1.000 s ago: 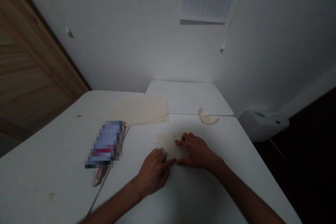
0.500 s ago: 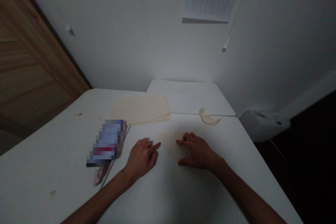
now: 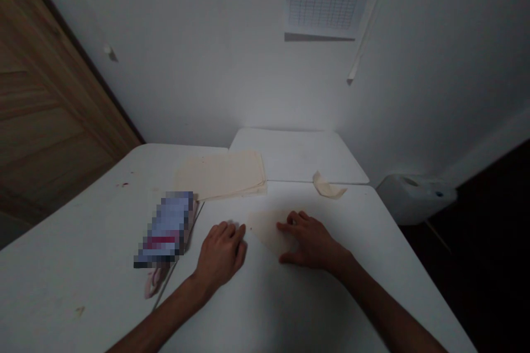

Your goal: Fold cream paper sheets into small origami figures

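A thin cream sheet of paper [image 3: 267, 230] with a pointed left corner lies flat on the white table, its right part hidden beneath my right hand [image 3: 306, 240]. That hand is open, thumb and index finger apart, fingertips touching the sheet. My left hand [image 3: 221, 251] rests on the table just left of the sheet's corner, holding nothing; its fingers are bent and slightly apart, and a small gap separates it from the paper. A small dark speck shows near the corner.
Stacked cream sheets [image 3: 221, 174] lie behind my left hand. A curled paper strip [image 3: 327, 186] is at the back right. A blurred-out object [image 3: 168, 229] with a pink strap [image 3: 153, 281] lies at left. A white container [image 3: 414, 196] stands right of the table [image 3: 331, 314].
My left hand has drawn back a little to the left, its index finger now bent rather than pointing at the paper's corner. My right hand has stayed nearly still.
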The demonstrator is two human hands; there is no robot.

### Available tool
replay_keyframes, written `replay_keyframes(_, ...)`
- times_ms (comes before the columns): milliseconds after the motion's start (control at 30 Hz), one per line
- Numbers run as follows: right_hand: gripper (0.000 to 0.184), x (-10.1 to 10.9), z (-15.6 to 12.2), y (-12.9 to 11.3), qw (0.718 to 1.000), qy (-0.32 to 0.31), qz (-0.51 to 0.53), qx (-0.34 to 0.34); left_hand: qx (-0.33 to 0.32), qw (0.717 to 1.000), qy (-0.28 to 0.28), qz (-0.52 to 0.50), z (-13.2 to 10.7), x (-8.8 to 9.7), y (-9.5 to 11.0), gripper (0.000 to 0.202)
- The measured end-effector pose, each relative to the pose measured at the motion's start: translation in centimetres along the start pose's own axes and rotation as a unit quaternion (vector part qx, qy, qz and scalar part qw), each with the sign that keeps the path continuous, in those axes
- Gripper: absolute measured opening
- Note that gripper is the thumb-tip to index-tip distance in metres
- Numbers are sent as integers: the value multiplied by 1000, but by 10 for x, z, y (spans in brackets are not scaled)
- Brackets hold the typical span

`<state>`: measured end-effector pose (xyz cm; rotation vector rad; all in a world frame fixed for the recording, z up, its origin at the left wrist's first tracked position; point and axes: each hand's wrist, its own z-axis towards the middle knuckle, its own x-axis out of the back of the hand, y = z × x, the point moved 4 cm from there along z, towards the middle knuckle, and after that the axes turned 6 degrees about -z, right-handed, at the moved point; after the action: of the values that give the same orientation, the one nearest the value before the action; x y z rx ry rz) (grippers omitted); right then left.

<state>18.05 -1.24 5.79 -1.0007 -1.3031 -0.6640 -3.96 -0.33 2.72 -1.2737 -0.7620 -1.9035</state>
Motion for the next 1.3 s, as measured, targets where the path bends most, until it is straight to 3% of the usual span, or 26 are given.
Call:
replay_keyframes(67, 78, 0, 0, 0, 1000, -5, 1, -1, -33, 999, 8, -13, 0, 1, 6, 33)
replay_keyframes(133, 78, -1, -1, 0, 1000, -4, 2, -1, -106, 993, 4, -53, 0, 2, 16, 37)
replay_keyframes(233, 79, -2, -2, 0, 1000, 8, 3, 2, -205, 969, -52, -132, 2, 5, 34, 44)
replay_keyframes(333, 79, -4, -1, 2, 1000, 13, 7, 7, -217, 954, -107, -178, 9, 11, 43, 44)
replay_keyframes(467, 78, -5, -3, 3, 1000, 19, 13, 6, -183, 950, -102, -231, 15, 14, 45, 34)
replay_keyframes(600, 70, -6, -9, -1, 999, 35, 4, 12, -143, 955, -66, -253, 22, 2, 40, 25)
replay_keyframes(700, 59, -8, -16, -4, 998, 56, -13, 13, -124, 952, -46, -275, 32, -9, 36, 25)
replay_keyframes(867, 24, -13, -18, 2, 996, 85, -21, -10, -63, 954, -42, -289, 53, -21, 24, 23)
replay_keyframes(1067, 17, -9, -1, 22, 996, 84, -3, -41, -36, 964, -61, -258, 68, -20, 13, 5)
replay_keyframes(1233, 15, -3, 13, 31, 996, 66, -3, -65, -14, 972, -99, -213, 83, -17, 8, 40)
replay_keyframes(1300, 27, 2, 17, 34, 995, 75, -2, -58, -8, 971, -130, -201, 89, -17, 8, 41)
